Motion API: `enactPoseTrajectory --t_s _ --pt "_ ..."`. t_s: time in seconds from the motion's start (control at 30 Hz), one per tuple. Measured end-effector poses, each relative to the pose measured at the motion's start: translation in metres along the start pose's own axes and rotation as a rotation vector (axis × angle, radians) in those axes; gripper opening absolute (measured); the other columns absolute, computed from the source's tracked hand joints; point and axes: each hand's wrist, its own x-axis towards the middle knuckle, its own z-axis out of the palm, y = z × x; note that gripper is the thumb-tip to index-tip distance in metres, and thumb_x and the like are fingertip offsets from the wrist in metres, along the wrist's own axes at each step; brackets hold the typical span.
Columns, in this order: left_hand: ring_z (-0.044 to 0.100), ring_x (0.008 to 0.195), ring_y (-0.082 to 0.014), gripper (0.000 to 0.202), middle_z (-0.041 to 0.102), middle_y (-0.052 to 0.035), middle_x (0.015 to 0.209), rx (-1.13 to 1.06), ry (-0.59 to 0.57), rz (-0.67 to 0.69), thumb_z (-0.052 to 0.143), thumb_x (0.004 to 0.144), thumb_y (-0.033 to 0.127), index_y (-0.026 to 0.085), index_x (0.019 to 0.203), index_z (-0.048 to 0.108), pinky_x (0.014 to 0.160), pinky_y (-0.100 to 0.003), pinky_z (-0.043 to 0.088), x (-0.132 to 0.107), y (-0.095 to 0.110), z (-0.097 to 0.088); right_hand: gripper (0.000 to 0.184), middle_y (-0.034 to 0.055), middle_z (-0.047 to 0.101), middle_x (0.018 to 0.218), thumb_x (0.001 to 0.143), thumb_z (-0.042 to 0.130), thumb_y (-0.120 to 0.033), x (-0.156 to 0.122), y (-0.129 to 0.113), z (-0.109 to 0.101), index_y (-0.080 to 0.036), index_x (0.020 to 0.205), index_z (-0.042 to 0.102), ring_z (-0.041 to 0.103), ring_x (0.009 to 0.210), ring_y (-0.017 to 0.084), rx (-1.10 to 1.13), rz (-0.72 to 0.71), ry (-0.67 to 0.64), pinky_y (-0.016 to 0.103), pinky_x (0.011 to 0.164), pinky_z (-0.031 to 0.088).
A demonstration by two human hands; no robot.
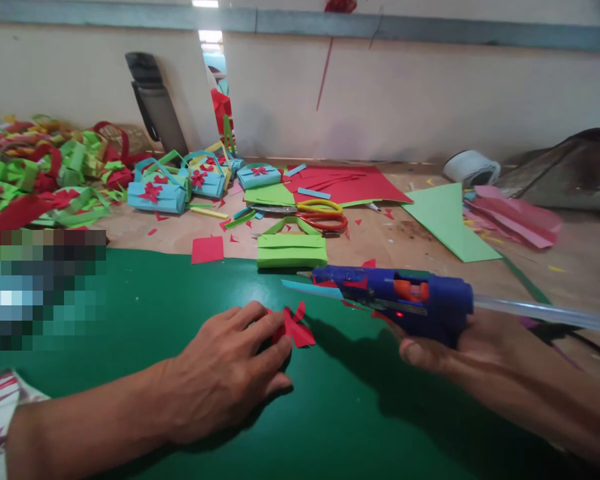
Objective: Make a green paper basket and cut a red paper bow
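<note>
My left hand rests on the green mat, its fingers curled down on a red paper flower and hiding part of it. In my right hand is a blue hot glue gun, its nozzle pointing left above the mat. A clear glue stick sticks out of the gun's back, and a small red light glows on its side. Red scraps and a light blue paper strip lie along the nozzle. Just beyond stands a small green paper handbag with a handle.
Finished blue paper handbags with red flowers stand at the back. Scissors lie near red paper sheets. A pile of coloured paper pieces fills the left. A dark bottle leans against the wall; a white roll lies right.
</note>
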Motion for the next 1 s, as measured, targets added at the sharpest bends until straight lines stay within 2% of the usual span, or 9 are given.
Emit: enactPoseTrajectory --t_s 0.13,0.33,0.43,0.6,0.67,0.73,0.83,0.9,1.0 --pt "0.054 0.088 -0.0241 0.022 0.062 -0.0112 0.103 -0.012 0.029 -0.03 0.05 0.086 0.028 0.016 0.102 0.059 0.073 -0.039 0.049 0.002 -0.007 0.002 0.034 0.0036 0.068 0.07 0.061 0.059 -0.059 0.001 -0.003 0.0 -0.03 0.076 0.069 0.061 0.065 0.031 -0.067 0.02 -0.112 0.039 0.052 0.051" --pt "0.056 0.074 -0.0154 0.011 0.064 -0.007 0.085 -0.086 0.277 -0.109 0.051 0.086 0.018 0.018 0.088 0.061 0.068 -0.029 0.048 0.002 -0.02 0.002 0.027 0.0022 0.067 0.076 0.069 0.054 -0.056 0.008 0.001 0.001 -0.031 0.068 0.066 0.061 0.075 0.03 -0.056 0.027 -0.234 0.038 0.059 0.053" --pt "0.054 0.068 -0.0144 0.008 0.064 -0.0056 0.081 -0.155 0.302 -0.095 0.054 0.083 0.014 0.017 0.086 0.06 0.063 -0.028 0.045 0.002 -0.022 0.003 0.028 0.0025 0.068 0.079 0.069 0.052 -0.055 0.011 0.001 0.003 -0.032 0.068 0.068 0.062 0.079 0.03 -0.011 0.014 -0.262 0.039 0.068 0.054" --pt "0.052 0.065 -0.0146 0.012 0.065 -0.0042 0.078 -0.206 0.322 -0.071 0.06 0.078 0.01 0.017 0.088 0.059 0.06 -0.029 0.043 0.001 -0.02 0.003 0.029 0.0025 0.068 0.079 0.071 0.052 -0.053 0.009 0.001 0.005 -0.032 0.081 0.07 0.063 0.076 0.027 0.019 -0.007 -0.281 0.037 0.069 0.053" --pt "0.054 0.066 -0.0142 0.013 0.065 -0.003 0.077 -0.266 0.378 -0.192 0.059 0.079 0.014 0.018 0.091 0.058 0.06 -0.027 0.044 0.004 -0.021 -0.002 0.031 0.0023 0.068 0.077 0.074 0.05 -0.055 0.009 0.001 0.005 -0.032 0.082 0.07 0.063 0.074 0.026 0.06 -0.039 -0.288 0.036 0.068 0.053" --pt "0.056 0.064 -0.0132 0.016 0.065 -0.0022 0.077 -0.45 0.422 -0.442 0.06 0.078 0.02 0.018 0.093 0.058 0.057 -0.025 0.046 0.01 -0.024 -0.009 0.032 0.0018 0.068 0.074 0.076 0.049 -0.055 0.008 0.001 0.006 -0.031 0.077 0.069 0.063 0.071 0.025 0.095 -0.071 -0.287 0.034 0.065 0.053" --pt "0.055 0.053 -0.0113 0.022 0.066 -0.0031 0.075 -0.941 0.304 -0.788 0.06 0.076 0.029 0.017 0.095 0.06 0.045 -0.022 0.043 0.022 -0.03 -0.015 0.031 0.0009 0.068 0.073 0.078 0.05 -0.054 0.008 0.0 0.007 -0.029 0.072 0.069 0.062 0.067 0.023 0.137 -0.104 -0.273 0.032 0.064 0.051" --pt "0.05 0.047 -0.0094 0.02 0.066 -0.0039 0.068 -1.166 0.215 -0.881 0.06 0.076 0.031 0.015 0.087 0.063 0.043 -0.021 0.04 0.028 -0.032 -0.015 0.031 0.0008 0.068 0.072 0.079 0.051 -0.052 0.007 -0.001 0.008 -0.029 0.074 0.069 0.062 0.067 0.022 0.169 -0.116 -0.269 0.032 0.064 0.051" --pt "0.044 0.043 -0.0078 0.016 0.061 -0.0027 0.057 -1.264 0.209 -0.897 0.061 0.075 0.03 0.014 0.072 0.063 0.041 -0.021 0.036 0.032 -0.033 -0.013 0.031 0.0014 0.066 0.07 0.079 0.052 -0.051 0.007 -0.003 0.01 -0.026 0.071 0.068 0.06 0.065 0.021 0.202 -0.126 -0.259 0.031 0.061 0.049"
